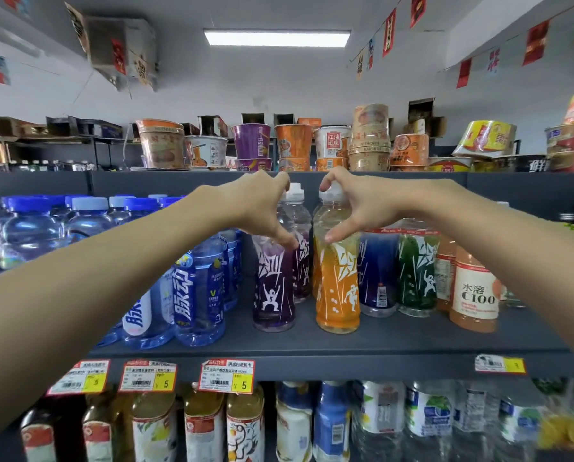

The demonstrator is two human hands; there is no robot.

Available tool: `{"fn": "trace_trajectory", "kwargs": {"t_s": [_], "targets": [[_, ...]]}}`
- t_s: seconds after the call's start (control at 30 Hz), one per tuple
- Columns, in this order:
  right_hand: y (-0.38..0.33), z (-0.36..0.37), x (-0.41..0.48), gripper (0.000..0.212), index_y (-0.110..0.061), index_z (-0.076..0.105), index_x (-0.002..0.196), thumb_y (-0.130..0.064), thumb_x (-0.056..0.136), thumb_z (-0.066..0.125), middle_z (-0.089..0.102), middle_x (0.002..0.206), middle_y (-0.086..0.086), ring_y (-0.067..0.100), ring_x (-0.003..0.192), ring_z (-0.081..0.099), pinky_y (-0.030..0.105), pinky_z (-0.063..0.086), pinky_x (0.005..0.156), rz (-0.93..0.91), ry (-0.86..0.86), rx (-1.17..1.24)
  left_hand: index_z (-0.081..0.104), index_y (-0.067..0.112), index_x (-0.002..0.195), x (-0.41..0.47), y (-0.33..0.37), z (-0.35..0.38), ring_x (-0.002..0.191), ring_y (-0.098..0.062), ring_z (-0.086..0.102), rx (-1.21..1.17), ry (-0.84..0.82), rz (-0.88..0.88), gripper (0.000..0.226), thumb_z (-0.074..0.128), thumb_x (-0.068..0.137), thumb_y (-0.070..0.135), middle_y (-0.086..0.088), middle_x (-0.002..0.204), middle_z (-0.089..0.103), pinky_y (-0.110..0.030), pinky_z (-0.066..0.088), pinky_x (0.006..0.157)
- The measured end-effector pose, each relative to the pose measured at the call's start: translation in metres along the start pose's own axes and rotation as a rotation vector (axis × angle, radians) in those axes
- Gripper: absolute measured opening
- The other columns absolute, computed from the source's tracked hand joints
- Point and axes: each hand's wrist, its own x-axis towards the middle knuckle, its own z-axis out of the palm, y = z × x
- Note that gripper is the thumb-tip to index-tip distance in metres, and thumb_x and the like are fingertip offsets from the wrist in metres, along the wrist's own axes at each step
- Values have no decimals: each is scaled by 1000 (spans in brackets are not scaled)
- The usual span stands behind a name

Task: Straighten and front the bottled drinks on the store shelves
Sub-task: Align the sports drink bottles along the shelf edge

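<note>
Forearms enter from both lower corners. Left hand [259, 205] curls over the neck of the purple bottle [274, 285], hiding its cap; right hand [355, 205] grips the orange bottle [337, 281], whose white cap shows only in part. Both bottles stand upright at the front of the middle shelf [395, 341], near each other but apart. A 2nd purple bottle [300, 261] stands behind the 1st. Flanking: blue bottles [199, 295] left; a dark blue bottle [377, 271], green bottle [415, 271] and C100 bottle [475, 288] right. Noodle cups [252, 141] sit above. Price tags [227, 375] line the edge; lower bottles [332, 425] are blurred.
</note>
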Motion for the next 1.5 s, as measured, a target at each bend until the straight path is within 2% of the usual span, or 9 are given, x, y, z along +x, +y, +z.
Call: {"fn": "trace_trajectory", "kwargs": {"t_s": [0.1,0.17,0.23,0.37,0.57,0.93,1.23,1.4,1.5], "targets": [[4,-3,-1,95,-29,26,142,-51,71,86,52,131,6,13,101,57,34,43,86,4,-20,-19,28,17,142,-1,-2,3,98,-28,57,8,-8,-43,124,75,50,85,-8,117,56,-45,54,85],[6,-1,-3,101,-27,26,145,-58,69,86,45,146,5,18,115,54,33,42,95,-23,30,-42,20,24,147,-1,-5,2,118,-31,54,-61,-60,-11,132,79,44,81,-11,140,42,-46,50,99],[7,6,-4,111,-25,24,148,-65,64,85,44,149,2,22,127,48,30,37,99,-57,106,-57,20,28,147,-1,-6,3,125,-29,48,-83,-96,34,131,86,43,73,-5,144,31,-44,46,105],[6,20,-2,99,-29,26,135,-56,64,89,54,93,-8,12,86,56,22,38,67,-65,142,2,34,26,137,1,-7,4,107,-23,51,-30,-76,31,117,89,44,71,1,123,34,-35,50,90],[11,14,-6,93,-29,28,127,-53,62,90,57,83,2,15,78,56,30,37,60,-16,114,-11,37,23,129,0,-10,-3,100,-23,53,40,-138,-19,112,89,43,73,-5,122,36,-38,54,89],[26,2,-42,97,-35,27,121,-70,52,86,58,93,-2,14,82,58,35,45,62,153,162,-127,36,26,124,-1,-18,-10,94,-18,50,128,-246,-102,117,84,31,79,-1,111,37,-43,54,92],[21,-5,-53,124,-19,25,145,-82,52,78,53,136,10,32,114,58,46,54,87,271,169,-384,37,24,128,-2,-18,-11,92,-15,48,137,-245,-95,115,85,37,77,-2,116,36,-32,48,79],[15,-10,-47,115,-22,35,147,-91,60,63,43,146,10,30,126,50,44,47,94,143,283,-481,39,27,141,3,-16,-19,110,-18,47,187,-211,-49,127,67,36,93,-1,132,39,-41,49,97],[7,-12,-33,100,-21,40,144,-86,70,59,48,142,11,30,125,49,46,46,98,99,278,-530,40,27,143,12,-11,-23,118,-21,46,122,-200,-23,113,72,51,85,-1,143,38,-45,45,105]]}}
